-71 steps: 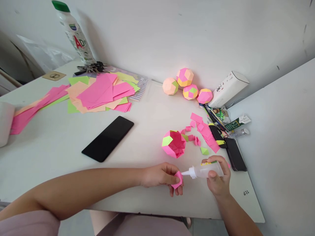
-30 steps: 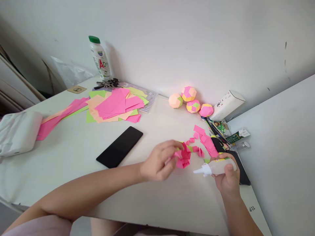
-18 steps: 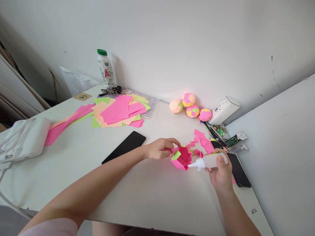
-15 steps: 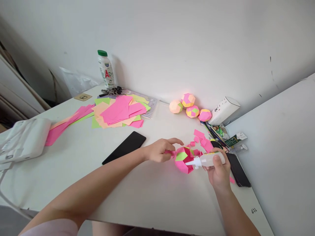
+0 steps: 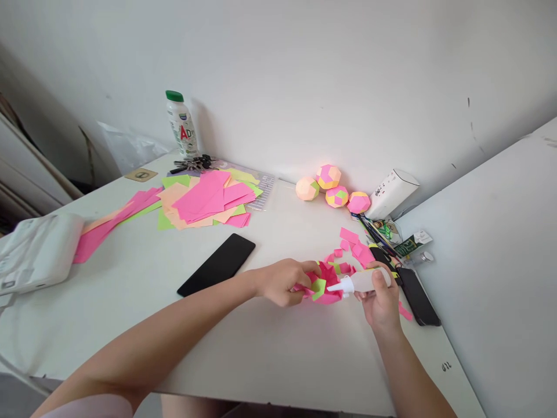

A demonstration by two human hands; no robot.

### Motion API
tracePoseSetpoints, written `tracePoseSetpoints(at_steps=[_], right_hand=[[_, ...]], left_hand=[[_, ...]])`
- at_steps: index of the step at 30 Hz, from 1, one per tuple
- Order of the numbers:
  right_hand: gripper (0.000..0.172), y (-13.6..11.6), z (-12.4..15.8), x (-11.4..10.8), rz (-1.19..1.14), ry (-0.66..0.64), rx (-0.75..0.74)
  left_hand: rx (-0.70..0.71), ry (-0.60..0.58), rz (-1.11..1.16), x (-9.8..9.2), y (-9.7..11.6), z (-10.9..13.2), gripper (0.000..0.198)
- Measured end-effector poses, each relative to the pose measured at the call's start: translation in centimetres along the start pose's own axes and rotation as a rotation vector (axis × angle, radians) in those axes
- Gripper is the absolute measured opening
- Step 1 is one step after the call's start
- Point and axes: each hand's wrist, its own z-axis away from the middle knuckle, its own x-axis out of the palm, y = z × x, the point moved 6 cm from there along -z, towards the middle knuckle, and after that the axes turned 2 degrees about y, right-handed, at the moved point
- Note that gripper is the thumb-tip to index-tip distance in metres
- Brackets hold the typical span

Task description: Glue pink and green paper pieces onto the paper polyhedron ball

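So on the white tabletop [image 5: 239, 360], the open pink-and-green paper ball [image 5: 319, 287] is right of centre, flat black phone [image 5: 216, 265] off to its left, small pink paper scraps [image 5: 360, 251] just behind it. Back left there's a heap of pink, peach and green paper sheets [image 5: 202, 200] with a white plastic bottle [image 5: 183, 128] behind, and back right four round multicoloured paper balls [image 5: 336, 197] are left of a white carton [image 5: 391, 195].
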Motion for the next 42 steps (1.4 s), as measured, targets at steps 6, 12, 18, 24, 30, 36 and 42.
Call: tracePoseSetpoints(at_steps=[6, 12, 18, 24, 30, 36, 42], right_hand=[[0.024, -0.3, 0.6, -0.7, 0.021, 0.019, -0.099], [0.027, -1.2, 1.9, -1.8, 0.234, 0.102, -0.326], [0.025, -3.2, 3.6, -1.2, 0.491, 0.081, -0.647], [0.028, -4.0, 4.7, 0.4, 0.615, -0.043, -0.873], [0.026, -4.4, 5.0, 1.0, 0.628, -0.102, -0.965], [0.024, -4.8, 5.0, 0.7, 0.672, -0.063, -0.964], [0.025, -4.6, 5.0, 0.9, 0.621, -0.077, -0.912]], left_hand=[[-0.089, -0.05, 0.385, 0.6, -0.2, -0.2, 0.017], [-0.152, -0.085, 0.626, 1.8, -0.8, 0.0, 0.025], [-0.176, -0.092, 0.781, 2.4, -1.3, 0.0, 0.032], [-0.179, -0.082, 0.837, 2.3, -1.0, -0.1, 0.032], [-0.175, -0.077, 0.853, 2.5, -1.1, -0.1, 0.031], [-0.178, -0.073, 0.825, 2.5, -1.2, -0.1, 0.031], [-0.183, -0.077, 0.81, 2.5, -1.1, -0.1, 0.033]])
